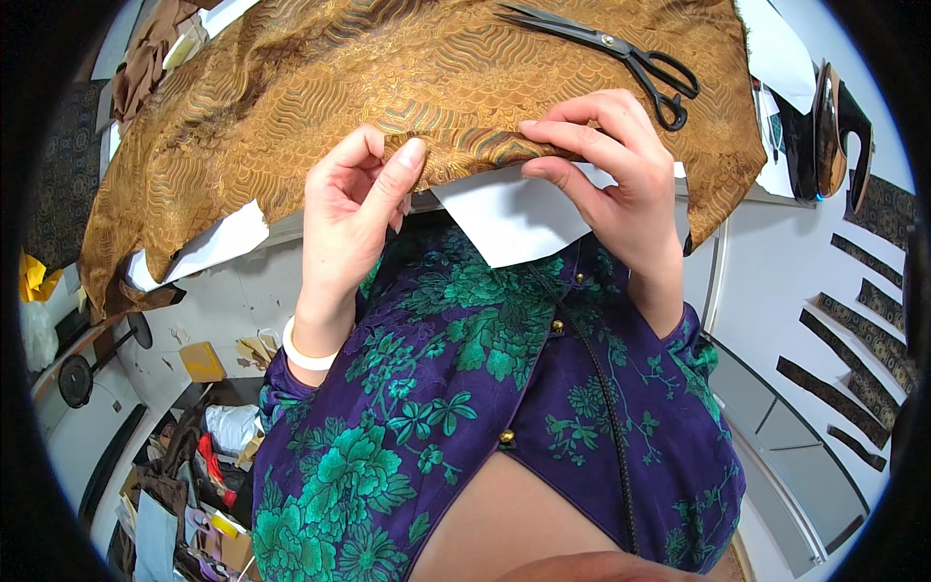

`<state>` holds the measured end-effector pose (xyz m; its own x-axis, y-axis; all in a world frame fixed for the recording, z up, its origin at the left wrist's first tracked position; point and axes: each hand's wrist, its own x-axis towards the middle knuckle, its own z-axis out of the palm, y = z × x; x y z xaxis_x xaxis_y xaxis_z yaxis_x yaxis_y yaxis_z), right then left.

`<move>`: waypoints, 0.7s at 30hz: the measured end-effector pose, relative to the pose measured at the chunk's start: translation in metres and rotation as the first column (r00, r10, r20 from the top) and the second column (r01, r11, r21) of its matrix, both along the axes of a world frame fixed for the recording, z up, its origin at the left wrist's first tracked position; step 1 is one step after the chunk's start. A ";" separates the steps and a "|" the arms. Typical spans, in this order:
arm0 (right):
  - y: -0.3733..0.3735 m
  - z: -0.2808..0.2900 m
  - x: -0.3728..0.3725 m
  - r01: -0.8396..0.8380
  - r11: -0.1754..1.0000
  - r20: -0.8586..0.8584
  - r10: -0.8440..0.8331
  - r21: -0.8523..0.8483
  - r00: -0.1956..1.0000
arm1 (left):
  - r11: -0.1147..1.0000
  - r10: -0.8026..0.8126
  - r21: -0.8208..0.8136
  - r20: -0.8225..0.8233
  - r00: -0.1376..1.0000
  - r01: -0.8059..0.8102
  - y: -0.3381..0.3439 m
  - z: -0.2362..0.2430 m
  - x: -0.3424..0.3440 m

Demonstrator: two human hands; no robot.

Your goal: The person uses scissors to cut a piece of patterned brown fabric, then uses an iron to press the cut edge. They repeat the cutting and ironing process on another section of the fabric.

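A large sheet of golden-brown patterned brocade fabric [320,87] spreads over the table, its near edge lifted between my hands. My left hand [354,194] pinches that edge between thumb and fingers, a white bangle on its wrist. Farther right, my right hand [616,165] is closed on the same edge, which looks folded or rolled between the two hands. Below the held edge hangs a piece of white paper [514,218]. Black-handled scissors [621,53] lie on the fabric beyond my right hand, blades pointing left.
An iron [834,136] stands at the right edge of the work area. Dark patterned fabric strips [844,359] lie on the white surface at right. White paper [213,242] shows under the fabric's left side. Scraps and bags [228,427] are heaped on the floor at lower left.
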<state>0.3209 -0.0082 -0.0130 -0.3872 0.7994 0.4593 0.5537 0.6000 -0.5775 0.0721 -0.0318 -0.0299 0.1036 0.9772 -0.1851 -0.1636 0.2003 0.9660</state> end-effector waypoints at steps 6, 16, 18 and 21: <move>0.002 0.011 -0.005 -0.005 1.000 -0.040 0.006 0.026 0.999 | 0.999 -0.026 -0.026 0.044 0.999 0.027 0.000 0.001 -0.002; 0.008 -0.002 -0.002 -0.086 0.996 -0.108 0.086 0.006 0.990 | 1.000 -0.013 0.027 0.050 0.999 0.012 0.002 0.001 -0.001; 0.010 -0.003 0.000 -0.101 0.994 -0.090 0.103 0.027 0.991 | 1.000 -0.007 0.029 0.055 0.998 0.005 0.002 0.002 0.000; 0.011 -0.002 -0.001 -0.109 0.994 -0.088 0.111 0.027 0.990 | 1.000 0.000 0.021 0.037 0.999 -0.001 0.002 0.003 0.001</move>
